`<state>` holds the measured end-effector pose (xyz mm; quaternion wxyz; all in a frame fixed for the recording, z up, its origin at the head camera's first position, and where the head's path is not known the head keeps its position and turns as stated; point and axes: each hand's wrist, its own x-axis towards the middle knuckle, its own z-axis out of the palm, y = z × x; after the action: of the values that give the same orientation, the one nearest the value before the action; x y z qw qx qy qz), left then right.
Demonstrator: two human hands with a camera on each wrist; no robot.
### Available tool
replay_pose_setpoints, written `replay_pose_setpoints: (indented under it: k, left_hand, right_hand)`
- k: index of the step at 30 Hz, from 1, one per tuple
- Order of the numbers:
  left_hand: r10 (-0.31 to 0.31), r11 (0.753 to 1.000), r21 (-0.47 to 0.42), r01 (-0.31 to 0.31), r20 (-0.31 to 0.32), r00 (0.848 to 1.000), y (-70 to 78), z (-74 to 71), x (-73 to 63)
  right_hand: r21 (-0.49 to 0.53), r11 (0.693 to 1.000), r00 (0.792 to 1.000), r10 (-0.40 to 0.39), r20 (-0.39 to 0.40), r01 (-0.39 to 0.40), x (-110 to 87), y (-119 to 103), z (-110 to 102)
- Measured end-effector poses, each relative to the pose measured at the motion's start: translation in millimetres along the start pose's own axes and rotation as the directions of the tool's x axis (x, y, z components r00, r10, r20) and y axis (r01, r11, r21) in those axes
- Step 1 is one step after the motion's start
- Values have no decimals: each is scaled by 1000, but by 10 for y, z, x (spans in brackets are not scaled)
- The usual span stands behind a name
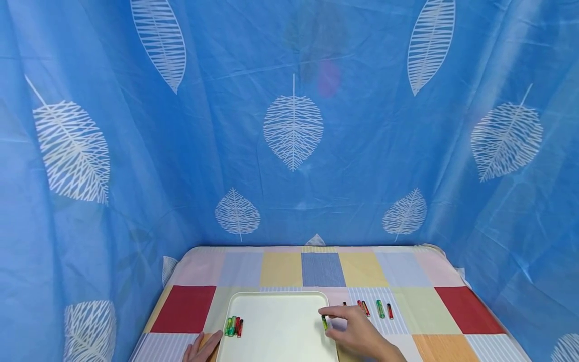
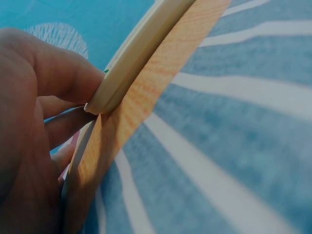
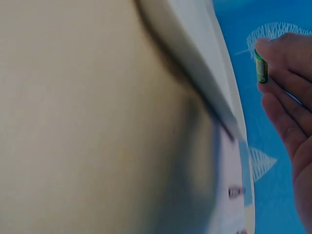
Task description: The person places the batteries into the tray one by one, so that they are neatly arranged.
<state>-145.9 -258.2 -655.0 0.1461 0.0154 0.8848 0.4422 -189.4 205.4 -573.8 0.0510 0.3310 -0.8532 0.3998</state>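
My right hand (image 1: 357, 329) pinches a small green and yellow battery (image 3: 262, 67) between thumb and fingertips, over the right side of a cream tray (image 1: 276, 327). In the right wrist view, the battery stands nearly upright between the fingertips. Inside the tray, along its left side, several green and red batteries (image 1: 232, 326) lie side by side. My left hand (image 1: 202, 347) is at the tray's left edge, its fingers fairly straight. A digit of it touches the tray rim (image 2: 114, 90) in the left wrist view.
Right of the tray, several more batteries lie on the patchwork tablecloth (image 1: 425, 306), among them a green battery (image 1: 380, 308) and a dark red one (image 1: 390, 311). A blue curtain (image 1: 294, 201) with white leaf prints surrounds the table at the back and sides.
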Motion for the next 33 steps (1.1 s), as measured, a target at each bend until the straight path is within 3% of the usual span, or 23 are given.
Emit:
replay_pose_setpoints:
  k: [13,26,33]
  left_hand:
    - [-9,1000,21,10,-42,999,168,16,-117]
    - [-8,999,35,9,-30,1000,109,11,-108]
    - [-12,1000,24,13,-29,1000,83,7,-111]
  right_hand:
    - [59,996,998,-61,-3,61,352,-193,299]
    - [86,989,993,-118,-23,119,590,-292,584]
    - [94,993,997,-76,13,74,726,-420,768]
